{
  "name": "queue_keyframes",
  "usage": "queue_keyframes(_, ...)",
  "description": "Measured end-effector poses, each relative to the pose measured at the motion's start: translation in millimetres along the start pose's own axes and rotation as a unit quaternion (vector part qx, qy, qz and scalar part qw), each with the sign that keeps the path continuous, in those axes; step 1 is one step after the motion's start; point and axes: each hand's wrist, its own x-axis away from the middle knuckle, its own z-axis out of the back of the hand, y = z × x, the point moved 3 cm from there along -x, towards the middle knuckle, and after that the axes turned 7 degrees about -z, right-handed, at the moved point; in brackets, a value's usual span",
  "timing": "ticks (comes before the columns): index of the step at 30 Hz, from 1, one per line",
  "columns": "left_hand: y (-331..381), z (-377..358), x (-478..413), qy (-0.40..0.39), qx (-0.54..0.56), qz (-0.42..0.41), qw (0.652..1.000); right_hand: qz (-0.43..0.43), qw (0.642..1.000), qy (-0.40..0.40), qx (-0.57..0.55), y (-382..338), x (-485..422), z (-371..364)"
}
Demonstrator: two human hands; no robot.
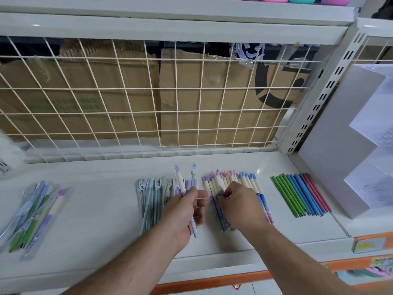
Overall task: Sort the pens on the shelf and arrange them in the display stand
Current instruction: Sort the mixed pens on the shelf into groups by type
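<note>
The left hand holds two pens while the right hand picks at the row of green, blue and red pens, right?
Not quite. The head view shows the right hand picking at the pile of cream-barrelled pens in the middle; the green, blue and red row lies untouched. The left hand does hold two pens.

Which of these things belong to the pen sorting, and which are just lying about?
In the job: two pens in the left hand, cream pens pinched by the right hand, grey-blue pens, slim coloured pens, mixed pile, display stand.
Just there: cardboard boxes, wire grid.
</note>
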Motion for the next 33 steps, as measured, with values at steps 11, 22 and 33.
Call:
queue_keyframes(11, -2.6, 1.6, -4.6, 0.002, -0.003, 0.019, 1.0, 0.011, 0.999, 0.026, -0.035, -5.6, 6.5, 2.4)
queue_keyframes(22, 0.1, -14.3, 8.9, -0.099, 0.047, 0.01, 0.994, 0.021, 0.931, -0.163, -0.326, -27.3, 30.2, -4.5)
queue_keyframes(33, -0.9, -1.2, 9.5, 0.029, -0.078, -0.068, 0.994, -0.016, 0.947, -0.11, -0.302, -13.1, 32.5, 8.2)
